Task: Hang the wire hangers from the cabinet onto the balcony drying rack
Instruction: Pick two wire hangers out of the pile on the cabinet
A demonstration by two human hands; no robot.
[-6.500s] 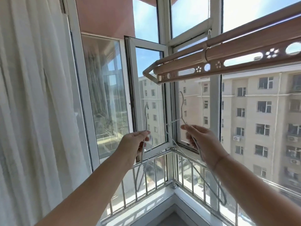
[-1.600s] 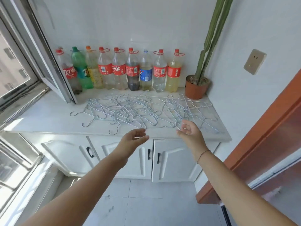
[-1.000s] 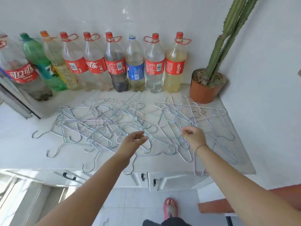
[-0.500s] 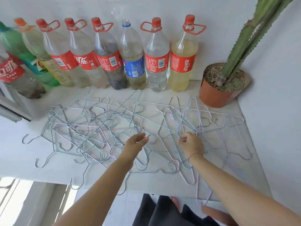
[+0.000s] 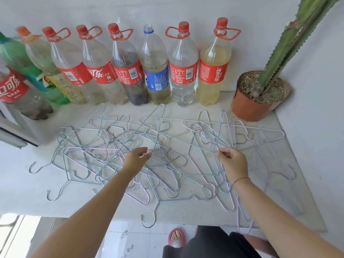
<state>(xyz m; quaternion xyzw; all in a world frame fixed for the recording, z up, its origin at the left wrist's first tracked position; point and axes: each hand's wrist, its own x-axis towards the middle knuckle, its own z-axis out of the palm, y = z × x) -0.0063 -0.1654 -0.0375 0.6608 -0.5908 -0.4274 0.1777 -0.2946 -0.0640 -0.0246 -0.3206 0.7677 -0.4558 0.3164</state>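
Many thin wire hangers lie tangled in a pile on the white cabinet top, some hooks reaching over its front edge. My right hand has curled fingers that pinch the wire of a pale blue hanger at the pile's right side. My left hand hovers over the middle of the pile, thumb and fingers slightly apart just beside a wire, holding nothing I can see. The drying rack is out of view.
Several large plastic bottles stand in a row along the back wall. A cactus in an orange pot sits at the back right corner. A window frame juts in at the left. Tiled floor and my sandalled foot show below.
I have turned from the window and rack to the cabinet and leaned in. Both hands came down onto the pile, and my right hand has pinched a hanger wire.
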